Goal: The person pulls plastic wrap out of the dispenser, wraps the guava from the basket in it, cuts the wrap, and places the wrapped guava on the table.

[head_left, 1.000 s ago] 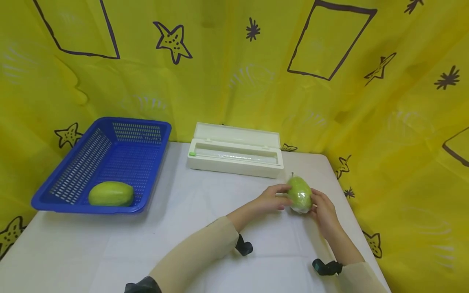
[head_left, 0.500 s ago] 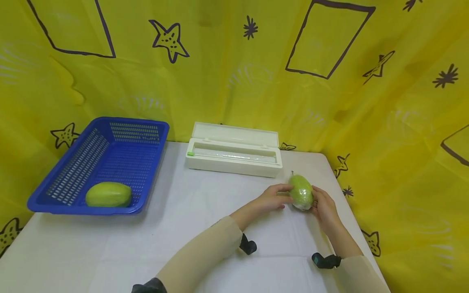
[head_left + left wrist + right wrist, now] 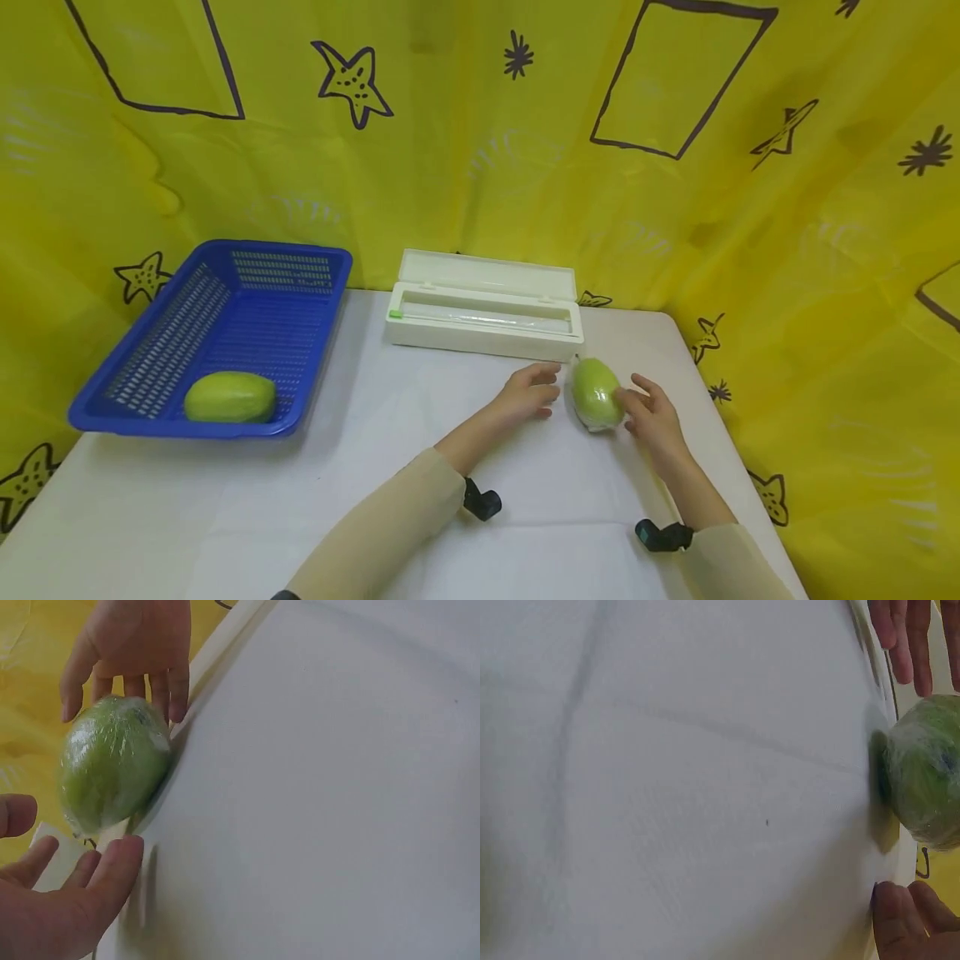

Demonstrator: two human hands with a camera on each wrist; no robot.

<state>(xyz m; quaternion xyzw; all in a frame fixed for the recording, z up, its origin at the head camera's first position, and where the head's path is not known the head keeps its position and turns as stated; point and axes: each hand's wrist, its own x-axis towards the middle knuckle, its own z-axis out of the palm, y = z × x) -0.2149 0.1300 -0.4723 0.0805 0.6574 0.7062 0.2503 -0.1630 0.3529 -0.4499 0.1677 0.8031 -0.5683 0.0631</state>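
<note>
A green oval fruit point(image 3: 596, 393) wrapped in clear cling film lies on the white table, near its right side. Its film shows crinkled and shiny in the left wrist view, where the fruit point(image 3: 112, 765) sits between both hands. My left hand point(image 3: 527, 393) is to its left, a small gap away, fingers loosely bent and holding nothing. On the other side is my right hand point(image 3: 654, 421), its thumb and fingers spread, the thumb right at the fruit's edge in the head view. A gap shows between the fruit and the right hand point(image 3: 911, 919) in the right wrist view.
Behind the fruit stands a white cling film dispenser point(image 3: 483, 337), lid raised, roll inside. A blue basket point(image 3: 318, 367) on the left holds another green oval fruit point(image 3: 230, 397). A yellow patterned curtain point(image 3: 450, 167) hangs along the back and right of the table point(image 3: 360, 467).
Both hands held the wrapped fruit before. The left hand has let go and drawn back to the left; the right hand's fingers have opened. The fruit now lies slightly further left.
</note>
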